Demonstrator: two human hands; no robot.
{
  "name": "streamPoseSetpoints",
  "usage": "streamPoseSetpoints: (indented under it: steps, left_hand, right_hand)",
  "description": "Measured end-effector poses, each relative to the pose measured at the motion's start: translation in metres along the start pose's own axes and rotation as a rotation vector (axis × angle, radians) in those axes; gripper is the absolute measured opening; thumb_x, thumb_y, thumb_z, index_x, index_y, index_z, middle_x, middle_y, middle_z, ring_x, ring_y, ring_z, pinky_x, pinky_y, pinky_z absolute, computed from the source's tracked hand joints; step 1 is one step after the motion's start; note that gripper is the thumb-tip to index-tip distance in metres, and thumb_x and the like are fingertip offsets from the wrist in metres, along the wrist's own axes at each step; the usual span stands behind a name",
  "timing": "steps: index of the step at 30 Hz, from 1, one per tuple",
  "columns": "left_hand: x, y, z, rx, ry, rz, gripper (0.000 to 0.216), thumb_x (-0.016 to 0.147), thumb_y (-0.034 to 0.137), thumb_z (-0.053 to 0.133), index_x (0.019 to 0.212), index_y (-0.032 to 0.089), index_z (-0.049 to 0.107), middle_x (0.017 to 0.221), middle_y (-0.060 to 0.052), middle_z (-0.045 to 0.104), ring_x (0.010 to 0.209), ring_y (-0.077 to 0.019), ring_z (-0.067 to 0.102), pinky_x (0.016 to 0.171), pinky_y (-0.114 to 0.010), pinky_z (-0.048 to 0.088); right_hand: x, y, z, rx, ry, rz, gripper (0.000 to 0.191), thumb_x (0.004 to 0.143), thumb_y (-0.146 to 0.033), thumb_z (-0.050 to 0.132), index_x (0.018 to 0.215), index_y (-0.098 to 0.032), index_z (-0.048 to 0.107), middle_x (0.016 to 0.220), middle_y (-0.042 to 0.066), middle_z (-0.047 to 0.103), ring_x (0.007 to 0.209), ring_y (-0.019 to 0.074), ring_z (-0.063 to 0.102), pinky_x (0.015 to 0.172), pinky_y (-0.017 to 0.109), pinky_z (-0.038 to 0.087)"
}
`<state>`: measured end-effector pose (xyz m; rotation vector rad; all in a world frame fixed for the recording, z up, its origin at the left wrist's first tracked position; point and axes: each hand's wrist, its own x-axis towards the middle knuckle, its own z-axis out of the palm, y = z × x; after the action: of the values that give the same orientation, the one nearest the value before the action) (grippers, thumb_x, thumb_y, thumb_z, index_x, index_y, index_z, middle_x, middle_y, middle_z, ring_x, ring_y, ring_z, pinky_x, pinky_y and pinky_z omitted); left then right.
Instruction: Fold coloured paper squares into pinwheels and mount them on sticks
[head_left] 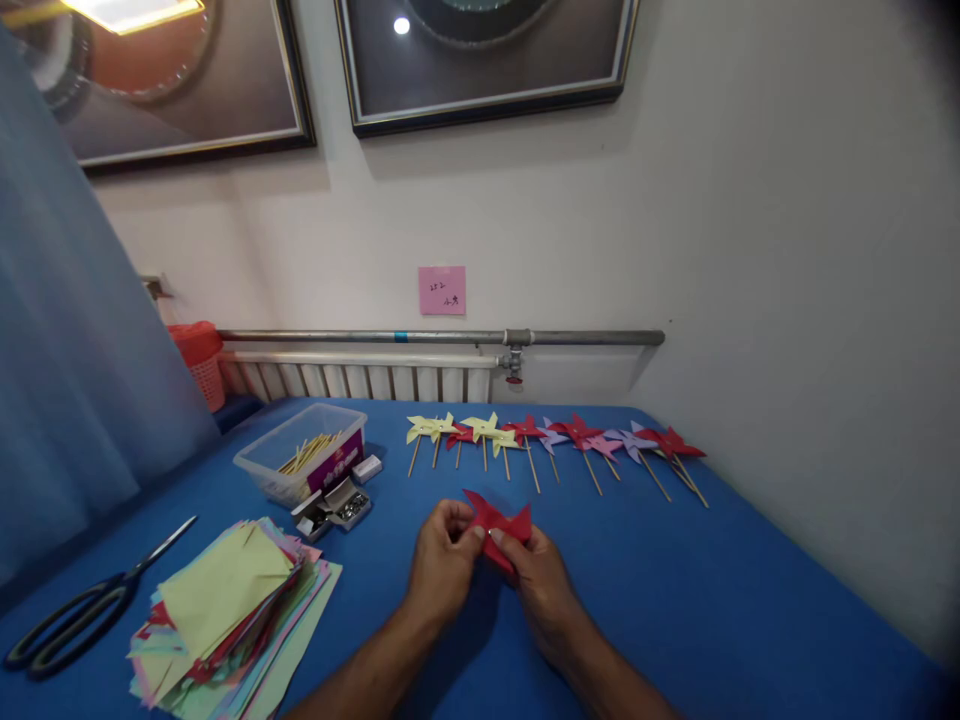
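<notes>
A red paper pinwheel (pixel 501 516) is held up over the blue table between my two hands. My left hand (pixel 442 560) pinches its left side with thumb and fingers. On the right side, my right hand (pixel 544 580) grips the paper, its thumb near a small shiny pin at the centre. No stick shows below this pinwheel; its underside is hidden by my hands. Beyond my hands lies a row of finished pinwheels (pixel 577 430) on wooden sticks, in yellow, red, purple and pink.
On the left, a clear plastic box (pixel 255 460) holds wooden sticks (pixel 311 452). Beside it are small open boxes of metal pins (pixel 349 505) and a little white box (pixel 367 468). Nearer stand stacked coloured papers (pixel 225 600) and black-handled scissors (pixel 90 610). A wall bounds the table's right.
</notes>
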<state>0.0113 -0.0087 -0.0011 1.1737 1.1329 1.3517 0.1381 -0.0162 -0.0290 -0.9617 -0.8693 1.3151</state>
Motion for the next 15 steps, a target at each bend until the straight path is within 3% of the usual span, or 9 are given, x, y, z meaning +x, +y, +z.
streamPoseSetpoints:
  steps: [2, 6, 10, 15]
  left_hand:
    - [0.003, 0.001, -0.001, -0.097, 0.026, -0.077, 0.034, 0.065, 0.037, 0.078, 0.087, 0.016, 0.062, 0.069, 0.001, 0.063, 0.059, -0.012, 0.055, 0.059, -0.024, 0.041]
    - [0.009, -0.004, -0.004, -0.176, -0.081, -0.185, 0.038, 0.057, 0.042, 0.083, 0.066, 0.016, 0.057, 0.055, 0.004, 0.055, 0.048, -0.0083, 0.046, 0.052, -0.022, 0.035]
    - [0.013, -0.009, -0.005, -0.136, -0.095, -0.14, 0.032, 0.052, 0.032, 0.081, 0.058, 0.017, 0.053, 0.049, 0.004, 0.052, 0.045, -0.007, 0.041, 0.048, -0.022, 0.03]
    - [0.01, 0.002, -0.004, -0.147, -0.122, -0.164, 0.023, 0.051, 0.026, 0.075, 0.057, 0.018, 0.055, 0.049, 0.004, 0.054, 0.046, -0.0075, 0.042, 0.049, -0.022, 0.032]
  right_hand:
    - [-0.001, -0.001, 0.001, 0.026, -0.013, 0.015, 0.046, 0.068, -0.047, 0.085, 0.101, -0.018, 0.075, 0.095, 0.007, 0.079, 0.086, 0.026, 0.072, 0.077, 0.034, 0.054]
    - [0.001, 0.001, 0.0, -0.047, -0.05, 0.006, 0.042, 0.067, -0.047, 0.084, 0.097, -0.018, 0.075, 0.09, 0.006, 0.079, 0.08, 0.0249, 0.071, 0.076, 0.034, 0.053]
    - [0.008, 0.007, -0.003, -0.179, -0.013, -0.025, 0.037, 0.063, -0.048, 0.085, 0.084, -0.018, 0.075, 0.076, 0.004, 0.076, 0.07, 0.0236, 0.067, 0.069, 0.033, 0.05]
    - [0.013, 0.013, -0.007, -0.205, -0.001, -0.024, 0.037, 0.062, -0.048, 0.084, 0.084, -0.02, 0.074, 0.072, 0.002, 0.074, 0.066, 0.0221, 0.064, 0.066, 0.033, 0.048]
